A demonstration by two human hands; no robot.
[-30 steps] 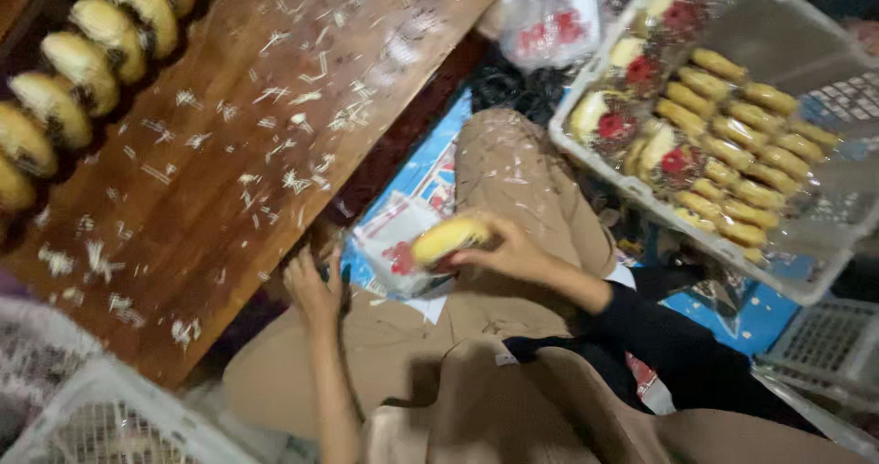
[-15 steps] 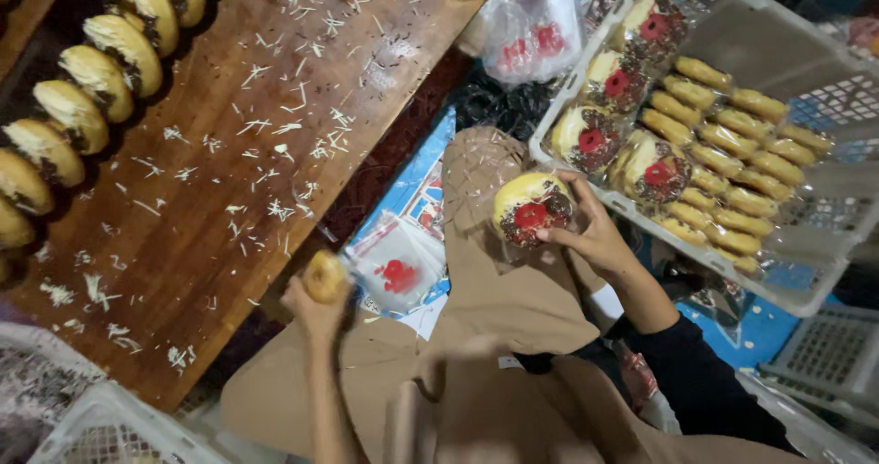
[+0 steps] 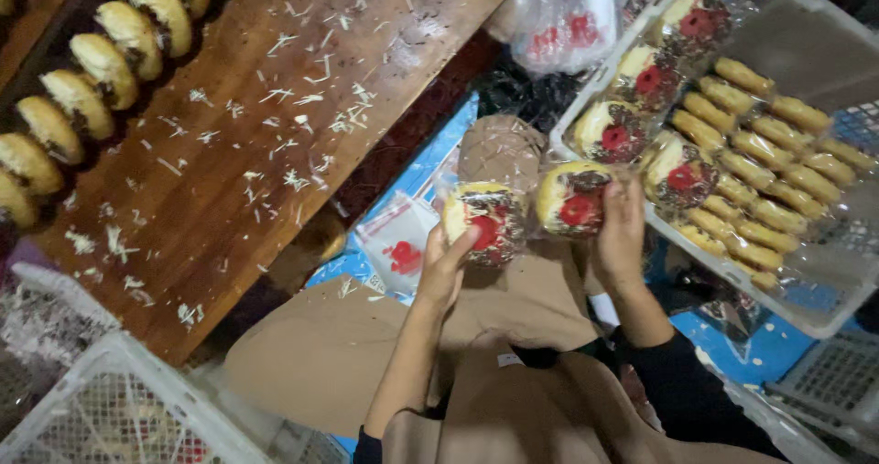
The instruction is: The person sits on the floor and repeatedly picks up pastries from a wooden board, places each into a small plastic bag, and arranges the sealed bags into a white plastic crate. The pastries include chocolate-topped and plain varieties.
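My left hand (image 3: pixel 449 267) grips a bagged bun (image 3: pixel 483 218) in clear plastic with a red mark, held over my lap. My right hand (image 3: pixel 621 230) holds a second bagged bun (image 3: pixel 572 198) of the same kind, just right of the first and close to the near-left edge of a white plastic crate (image 3: pixel 829 56). The two packs nearly touch. Inside the crate lie several bagged buns (image 3: pixel 612 132) on the left and rows of small golden pastries (image 3: pixel 778 152) on the right.
A wooden table (image 3: pixel 275 143) strewn with white shreds stands at the left, with a row of filled buns (image 3: pixel 101 65) along its far-left edge. Empty clear bags (image 3: pixel 396 244) lie by my knee, more bags (image 3: pixel 563 20) beyond. White baskets (image 3: pixel 101 409) sit at lower left.
My left hand, which held a bare bun low at the left, now holds a bagged bun raised toward the middle. My right hand has drawn its bagged bun back from the crate toward it.
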